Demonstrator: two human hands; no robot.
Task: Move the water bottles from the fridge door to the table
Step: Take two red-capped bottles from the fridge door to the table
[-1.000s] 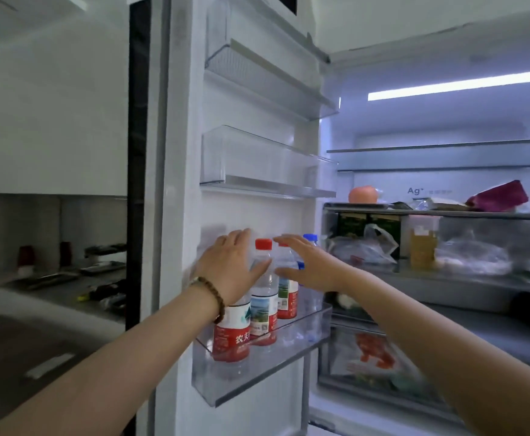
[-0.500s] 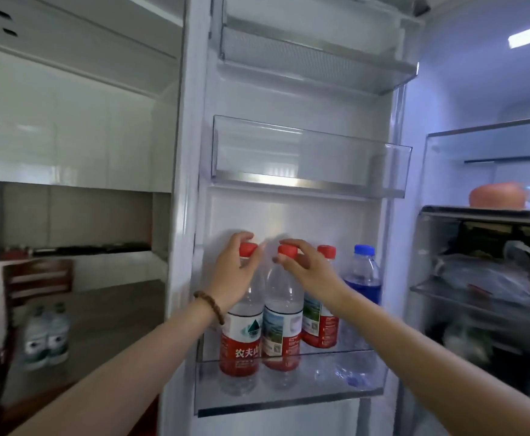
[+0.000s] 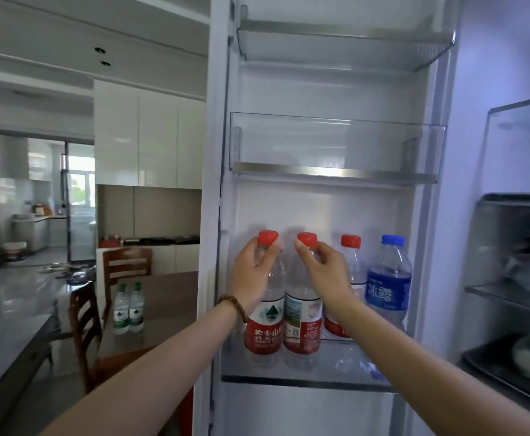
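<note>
Four water bottles upright in the lowest fridge door shelf (image 3: 304, 377). Left hand (image 3: 254, 275) pinched round the neck of the first red-capped bottle (image 3: 265, 316), right hand (image 3: 325, 273) likewise on the second red-capped bottle (image 3: 303, 322). Likely trouble: narrow neck grips slipping, bases catching the shelf lip, or knocking the third red-capped bottle (image 3: 351, 262) and the blue-capped bottle (image 3: 388, 284). Bench (image 3: 9, 306) well apart, left.

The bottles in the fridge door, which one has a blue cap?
The rightmost bottle, the only one with a blue cap and blue label; the other three have red caps.
</note>
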